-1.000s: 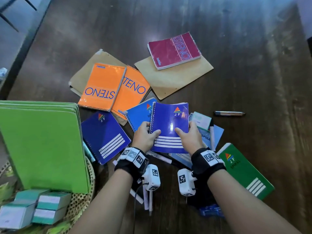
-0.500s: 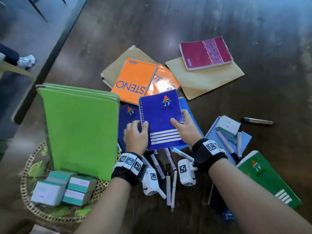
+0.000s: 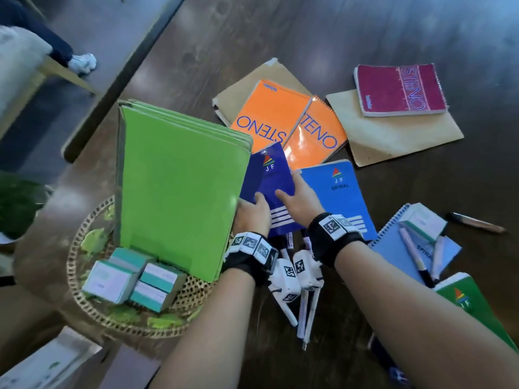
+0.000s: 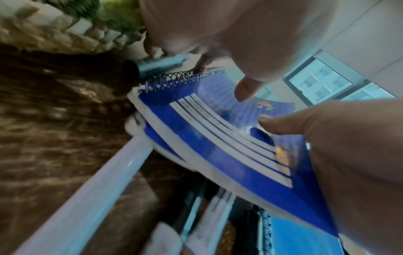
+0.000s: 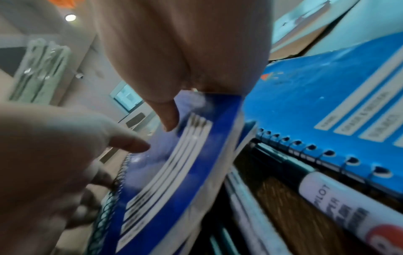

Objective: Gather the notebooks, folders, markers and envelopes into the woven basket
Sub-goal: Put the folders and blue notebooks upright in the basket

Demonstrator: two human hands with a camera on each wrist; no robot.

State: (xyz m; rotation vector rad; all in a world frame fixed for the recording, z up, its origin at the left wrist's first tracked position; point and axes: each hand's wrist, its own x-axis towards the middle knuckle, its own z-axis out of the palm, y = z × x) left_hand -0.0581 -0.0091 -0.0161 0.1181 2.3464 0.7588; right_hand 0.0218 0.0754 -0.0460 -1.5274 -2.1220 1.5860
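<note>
Both hands hold a dark blue JF spiral notebook [image 3: 276,189] tilted up, right beside the green folders [image 3: 182,189] that stand in the woven basket [image 3: 84,279]. My left hand [image 3: 252,213] grips its spiral side, thumb on the cover [image 4: 218,138]. My right hand [image 3: 298,202] pinches the other edge [image 5: 196,155]. A second dark blue cover seems to lie under it. Still on the table are a light blue notebook [image 3: 339,197], orange STENO pads [image 3: 269,113], a maroon STENO pad [image 3: 398,91], brown envelopes [image 3: 393,138], markers [image 3: 304,313] and a green notebook [image 3: 471,301].
Teal-and-white boxes [image 3: 134,279] fill the basket's front. A pale blue notebook [image 3: 393,248] carries a box and markers; a lone marker [image 3: 477,223] lies far right. The table edge runs along the left, with a person's shoe [image 3: 82,63] beyond it.
Both hands have carried the dark blue notebook leftward from the table's middle to the green folders by the basket. The view has swung left with them.
</note>
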